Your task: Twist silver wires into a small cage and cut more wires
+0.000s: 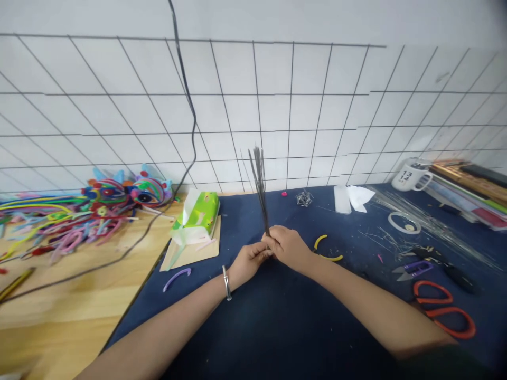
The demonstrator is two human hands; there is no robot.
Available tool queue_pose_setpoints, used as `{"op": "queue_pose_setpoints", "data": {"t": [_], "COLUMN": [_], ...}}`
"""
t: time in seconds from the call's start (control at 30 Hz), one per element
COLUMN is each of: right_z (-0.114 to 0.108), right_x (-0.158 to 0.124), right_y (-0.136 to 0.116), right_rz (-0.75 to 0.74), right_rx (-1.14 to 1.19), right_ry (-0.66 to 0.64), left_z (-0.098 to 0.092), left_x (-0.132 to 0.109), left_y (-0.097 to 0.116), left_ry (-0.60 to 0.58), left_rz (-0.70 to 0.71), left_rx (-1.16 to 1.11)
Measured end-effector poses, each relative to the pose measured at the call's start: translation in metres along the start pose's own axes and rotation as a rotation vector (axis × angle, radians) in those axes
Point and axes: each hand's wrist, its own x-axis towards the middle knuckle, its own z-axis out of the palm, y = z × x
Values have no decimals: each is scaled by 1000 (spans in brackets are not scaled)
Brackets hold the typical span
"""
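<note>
Nearest on the dark blue tabletop [253,332], at the right, lie red-handled scissors [462,334], with purple-handled snips [419,268] just beyond them. A silver bracelet [227,283] circles the left wrist. Farther in, over the tabletop, the right hand [292,249] is wrapped around a bundle of thin dark wires [260,184] — nearly upright, its tips spreading a little. The left hand [249,264] pinches the bundle's lower end, fingers touching the right hand. Yellow tool handles [336,258] show just beside the right forearm. Beyond, a green tissue pack [203,210] rests at the left, a tangled wire ball [304,198] sits near the back edge, and loose wires [443,227] fan out at the right — a white mug [407,177] behind them, against the tiled wall [273,113].
</note>
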Motion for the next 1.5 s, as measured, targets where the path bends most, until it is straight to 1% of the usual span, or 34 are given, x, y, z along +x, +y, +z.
{"op": "queue_pose_setpoints", "data": {"t": [0.1, 0.17, 0.43, 0.57, 0.83, 1.03, 1.23, 1.33, 1.4, 1.5], "right_z": [9, 13, 14, 16, 13, 12, 14, 14, 15, 18], "right_x": [-6, -9, -11, -13, -12, -8, -15, -18, -20, -22], "right_y": [4, 6, 7, 8, 8, 8, 9, 11, 13, 18], "right_rz": [12, 12, 6, 0, -5, 10, -63, -71, -54, -46], "right_rx": [-40, -30, 105, 151, 188, 180, 122, 91, 68, 43], "right_ry": [82, 111, 145, 172, 168, 140, 107, 117, 131, 126], "left_z": [1, 2, 4, 5, 7, 8, 7, 8, 9, 11], "left_x": [1, 2, 5, 5, 4, 2, -5, -5, -4, -3], "left_y": [-1, -1, -4, -2, 2, 5, 8, 9, 9, 6], "left_ry": [28, 32, 56, 63, 83, 127, 46, 25, 18, 45], "left_rz": [8, 14, 5, -2, -30, -63, -44, -42, -36, -37], "left_rx": [-3, 6, -8, -19, -70, -48, -26, -6, 3, 37]}}
